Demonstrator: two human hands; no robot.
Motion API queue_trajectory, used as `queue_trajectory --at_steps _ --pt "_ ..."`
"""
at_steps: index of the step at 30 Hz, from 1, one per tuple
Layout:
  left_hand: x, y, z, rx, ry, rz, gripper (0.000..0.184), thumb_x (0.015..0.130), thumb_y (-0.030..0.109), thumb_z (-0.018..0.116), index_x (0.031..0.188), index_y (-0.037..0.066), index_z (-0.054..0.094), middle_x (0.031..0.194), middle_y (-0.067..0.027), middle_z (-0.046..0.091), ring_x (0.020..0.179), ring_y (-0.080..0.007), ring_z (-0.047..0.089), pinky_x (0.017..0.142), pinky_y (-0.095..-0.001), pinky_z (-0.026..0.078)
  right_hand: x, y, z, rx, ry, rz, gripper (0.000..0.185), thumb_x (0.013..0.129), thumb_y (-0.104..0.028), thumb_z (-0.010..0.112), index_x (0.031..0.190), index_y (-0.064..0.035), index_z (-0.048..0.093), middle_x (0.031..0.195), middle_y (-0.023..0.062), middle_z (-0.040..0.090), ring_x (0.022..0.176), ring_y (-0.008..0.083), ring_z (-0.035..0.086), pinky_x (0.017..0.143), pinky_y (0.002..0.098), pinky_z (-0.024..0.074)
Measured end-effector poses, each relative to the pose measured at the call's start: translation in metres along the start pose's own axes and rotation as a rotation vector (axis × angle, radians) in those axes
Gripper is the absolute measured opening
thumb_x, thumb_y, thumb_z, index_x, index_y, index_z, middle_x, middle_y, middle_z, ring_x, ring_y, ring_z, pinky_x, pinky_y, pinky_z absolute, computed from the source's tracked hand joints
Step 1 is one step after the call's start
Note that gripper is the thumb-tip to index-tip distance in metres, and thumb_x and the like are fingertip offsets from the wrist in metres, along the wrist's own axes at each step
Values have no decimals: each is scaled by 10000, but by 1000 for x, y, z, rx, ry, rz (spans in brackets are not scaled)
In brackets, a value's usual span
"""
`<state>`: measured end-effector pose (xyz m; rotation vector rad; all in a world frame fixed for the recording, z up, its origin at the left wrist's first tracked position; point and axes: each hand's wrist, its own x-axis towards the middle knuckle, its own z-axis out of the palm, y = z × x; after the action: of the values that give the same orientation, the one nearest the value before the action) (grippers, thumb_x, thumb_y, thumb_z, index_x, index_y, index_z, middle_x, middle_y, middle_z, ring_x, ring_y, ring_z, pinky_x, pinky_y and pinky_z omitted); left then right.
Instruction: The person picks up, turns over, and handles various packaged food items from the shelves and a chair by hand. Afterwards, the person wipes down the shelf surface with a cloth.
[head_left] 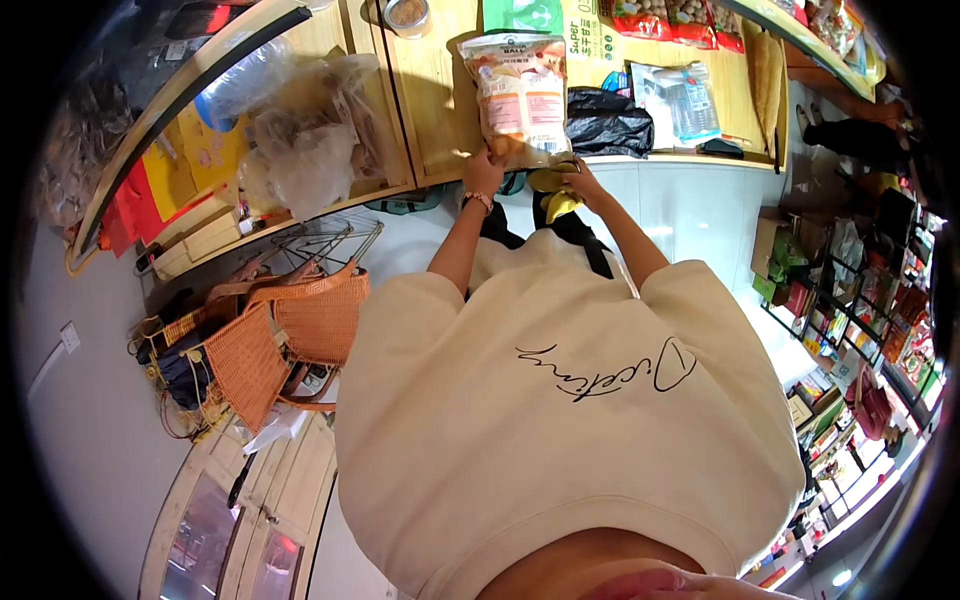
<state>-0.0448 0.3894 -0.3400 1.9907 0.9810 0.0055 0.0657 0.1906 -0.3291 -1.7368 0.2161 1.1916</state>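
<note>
A large plastic bag with a pink and white label (pixel 522 100) lies on the wooden counter, its lower end at the front edge. My left hand (pixel 483 173), with a beaded bracelet on the wrist, is closed on the bag's lower left corner. At the lower right corner is my right hand (pixel 580 180), its fingers bent inward. What they grip is too small to tell. An olive and yellow item (pixel 560 205) is right beside these fingers. Black crumpled plastic (pixel 610 122) lies to the right of the bag.
On the counter (pixel 435 120) are a round tub (pixel 407 14), red snack packs (pixel 690 20) and a clear pouch (pixel 680 105). Clear plastic bags (pixel 310 150) lie at the left. Woven baskets (pixel 290 330) hang below left. Stocked shelves (pixel 850 290) stand at the right.
</note>
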Motion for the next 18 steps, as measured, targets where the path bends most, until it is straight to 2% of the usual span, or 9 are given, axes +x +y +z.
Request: queue_trajectory --at_steps 3,5,9,11,13,15,16,17,18 --pt "-13 18 -9 19 124 -30 403 702 297 647 983 16 580 815 -187 616 776 -364 579 670 -426 457 -22 -28 2 -125 16 -23 510 696 -73 542 1195 -71 439 1015 104 540 879 186 528 758 277 444" --pt "-19 26 -8 8 293 22 371 699 229 652 1014 48 575 824 -181 617 776 -359 577 669 -431 461 -34 -38 3 -53 -59 -57 517 686 -61 530 1195 -72 440 1004 102 545 874 181 529 760 269 439" --pt "-16 19 -13 -294 22 -81 308 735 183 556 977 -8 554 832 -214 600 818 -377 560 680 -426 442 -61 -49 19 100 -201 -144 613 690 -34 491 1284 -144 390 930 60 532 774 128 505 708 236 436" --pt "-7 3 -12 -320 -84 22 285 761 167 522 976 -19 550 839 -188 601 765 -325 551 680 -374 435 -71 -57 32 -109 -218 -199 681 681 -1 496 1325 -165 347 968 62 541 818 124 512 735 225 431" --pt "-2 -19 -13 -323 -139 70 264 774 158 505 951 -35 541 819 -157 599 717 -284 536 669 -343 429 -64 -43 42 -82 -342 -225 704 689 4 520 1340 -178 326 997 73 549 848 132 519 748 235 435" --pt "3 -41 -5 -320 -157 74 249 773 156 505 903 -56 526 772 -119 594 675 -256 513 645 -333 423 -73 -45 56 -422 -266 -317 703 701 -65 587 1337 -216 325 939 76 592 819 154 558 718 265 457" --pt "9 -65 8 -335 -38 109 250 784 179 519 921 -26 561 747 -66 600 661 -209 535 610 -320 426 -83 -56 64 -620 -310 -312 703 692 -85 589 1330 -232 330 912 81 610 797 185 580 707 289 467" --pt "13 -78 2 -552 -129 -93 252 792 208 525 912 -8 571 741 -55 598 655 -191 536 600 -306 422 -91 -63 72 -820 -348 -302 704 683 -106 591 1323 -249 335 884 87 627 775 217 601 697 313 477" --pt "17 -92 -15 -765 -225 -298 255 800 237 531 904 9 582 735 -44 596 648 -174 538 591 -292 418 -93 -58 80 -946 -371 -460 702 673 -119 582 1315 -272 341 875 93 631 765 248 603 685 337 481"
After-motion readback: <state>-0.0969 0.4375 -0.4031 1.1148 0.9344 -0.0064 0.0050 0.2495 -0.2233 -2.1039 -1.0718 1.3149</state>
